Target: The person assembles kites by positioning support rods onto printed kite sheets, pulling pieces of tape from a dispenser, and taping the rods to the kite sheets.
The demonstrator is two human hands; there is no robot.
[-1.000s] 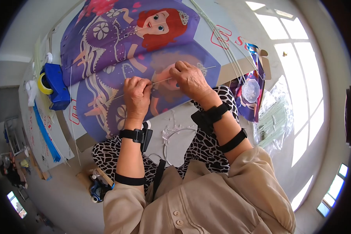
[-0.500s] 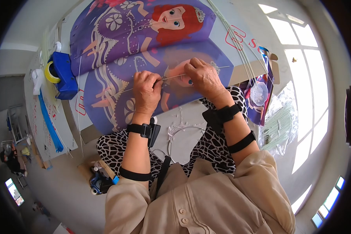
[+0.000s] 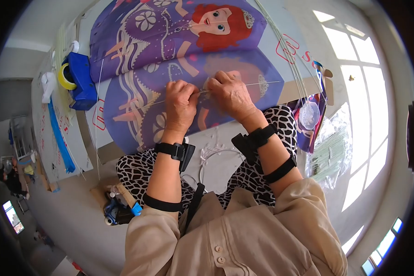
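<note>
A thin pale rod runs slantwise across the near half of a purple printed fabric sheet. My left hand pinches the rod near its middle, fingers closed. Close beside it on the right, my right hand has its fingers curled onto the same rod, covering part of the printed figure. Between the two hands there is only a small gap, where any small part is too fine to make out. The sheet's far half shows a red-haired princess print in stronger colour.
At the left stands a blue tape dispenser with a yellow roll, near blue strips. Several thin rods cross the board at the right. Beyond them are a small clear bowl and a plastic bag of rods.
My right hand has slid left along the rod, closer to my left hand, uncovering more of the rod's right end. The left hand keeps about the same place on the sheet.
</note>
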